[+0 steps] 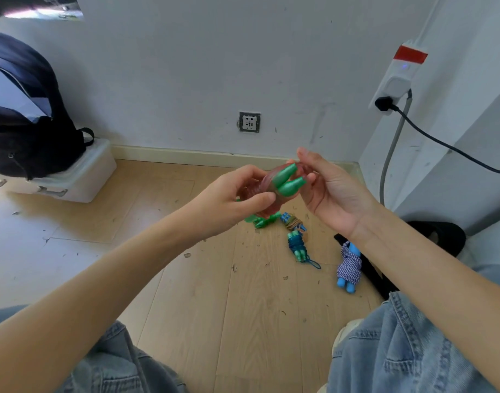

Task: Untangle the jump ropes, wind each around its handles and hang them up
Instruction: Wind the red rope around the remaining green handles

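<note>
Wooden floor point(209, 293) already carrying three wound bundles near the wall: blue-and-white rope point(348, 265), teal rope point(297, 245), tan rope point(292, 222); none hung yet. Green-handled rope point(282, 181) held above them, reddish cord mostly coiled round both handles. Left hand point(229, 202) gripping the coils; right hand point(328, 188) pinching the cord's end, probably finishing the wrap.

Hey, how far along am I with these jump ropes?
Done: three wound bundles lie on the floor, one with brown rope, one teal, one blue-and-white. In hand: your left hand grips the red rope bundle with green handles while your right hand pinches its end. Left: finish it and hang all; none is hung yet.
</note>
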{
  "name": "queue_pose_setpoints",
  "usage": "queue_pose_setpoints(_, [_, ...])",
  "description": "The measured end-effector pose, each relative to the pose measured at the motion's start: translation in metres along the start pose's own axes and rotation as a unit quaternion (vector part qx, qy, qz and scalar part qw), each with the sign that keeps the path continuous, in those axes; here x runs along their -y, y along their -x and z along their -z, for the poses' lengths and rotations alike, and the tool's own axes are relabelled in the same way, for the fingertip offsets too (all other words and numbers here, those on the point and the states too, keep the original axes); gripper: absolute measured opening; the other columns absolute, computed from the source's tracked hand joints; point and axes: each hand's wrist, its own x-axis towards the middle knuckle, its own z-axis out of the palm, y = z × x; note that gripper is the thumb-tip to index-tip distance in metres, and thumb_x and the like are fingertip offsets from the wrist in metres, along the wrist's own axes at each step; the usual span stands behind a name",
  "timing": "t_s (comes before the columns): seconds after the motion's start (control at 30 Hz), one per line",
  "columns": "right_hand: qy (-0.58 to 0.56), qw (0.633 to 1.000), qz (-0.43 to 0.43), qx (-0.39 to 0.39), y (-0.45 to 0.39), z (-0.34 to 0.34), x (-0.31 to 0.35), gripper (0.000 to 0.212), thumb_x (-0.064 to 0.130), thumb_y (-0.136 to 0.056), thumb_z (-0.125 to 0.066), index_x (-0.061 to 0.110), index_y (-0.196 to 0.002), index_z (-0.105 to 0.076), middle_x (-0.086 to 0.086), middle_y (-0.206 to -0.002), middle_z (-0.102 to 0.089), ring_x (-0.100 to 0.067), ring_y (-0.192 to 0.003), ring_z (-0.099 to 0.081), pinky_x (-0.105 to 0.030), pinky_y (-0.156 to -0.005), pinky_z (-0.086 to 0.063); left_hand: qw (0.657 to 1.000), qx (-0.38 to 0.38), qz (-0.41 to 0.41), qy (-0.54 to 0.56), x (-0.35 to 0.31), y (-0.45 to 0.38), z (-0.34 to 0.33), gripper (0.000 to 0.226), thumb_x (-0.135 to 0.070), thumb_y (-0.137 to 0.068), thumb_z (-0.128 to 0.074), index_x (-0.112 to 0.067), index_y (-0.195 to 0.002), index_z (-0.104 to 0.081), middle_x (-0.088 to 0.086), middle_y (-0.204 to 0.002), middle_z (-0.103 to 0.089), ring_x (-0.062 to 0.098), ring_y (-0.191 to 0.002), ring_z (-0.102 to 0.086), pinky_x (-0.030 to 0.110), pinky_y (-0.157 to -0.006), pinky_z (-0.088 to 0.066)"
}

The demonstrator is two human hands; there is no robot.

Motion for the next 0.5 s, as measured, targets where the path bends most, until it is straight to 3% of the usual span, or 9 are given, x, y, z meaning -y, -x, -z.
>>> queue_pose_setpoints(0.1, [0.053,0.997,0.046,-0.024,0.0,0.001,0.004,0.009,0.016,-0.068,-0.069,0.011,-0.062,-0.066,-0.002,-0.061,-0.066,-0.005,-0.047,-0.056,-0.011,-0.037,-0.042,1.0,0.018,0.012,-0.02,0.001,0.0,-0.001,0.012,-0.025,-0.088,-0.057,-0.019,-0.096,-0.053,0.003,-0.089,-0.07,0.015,-0.079,-0.068,0.029,-0.068,-0.055])
queue_pose_setpoints(0.23, [0.162,0.982,0.092,-0.018,0.0,0.002,0.006,0.015,0.019,-0.069,-0.07,0.012,-0.072,-0.057,0.001,-0.055,-0.06,-0.006,-0.045,-0.048,-0.014,-0.036,-0.035,0.997,0.03,0.044,-0.05,0.007,-0.001,0.0,0.026,-0.029,-0.081,-0.066,-0.016,-0.083,-0.043,0.001,-0.079,-0.072,0.015,-0.068,-0.071,0.018,-0.049,-0.048])
queue_pose_setpoints(0.37, [0.186,0.981,0.049,0.026,0.0,0.002,0.005,0.022,0.018,-0.066,-0.071,0.009,-0.08,-0.057,0.001,-0.057,-0.059,-0.006,-0.047,-0.047,-0.014,-0.037,-0.035,0.995,-0.024,0.092,-0.03,0.018,-0.004,0.002,0.026,-0.032,-0.08,-0.065,-0.02,-0.086,-0.042,0.0,-0.084,-0.072,0.007,-0.067,-0.068,0.018,-0.05,-0.048])
queue_pose_setpoints(0.5, [0.262,0.961,0.059,0.062,0.0,0.001,0.005,0.01,0.007,-0.082,-0.06,0.004,-0.092,-0.061,-0.002,-0.064,-0.062,-0.009,-0.055,-0.051,-0.015,-0.045,-0.041,0.992,-0.084,0.092,-0.029,0.025,-0.006,0.006,0.026,-0.031,-0.082,-0.065,-0.024,-0.09,-0.041,-0.002,-0.087,-0.066,0.006,-0.073,-0.063,0.021,-0.056,-0.048])
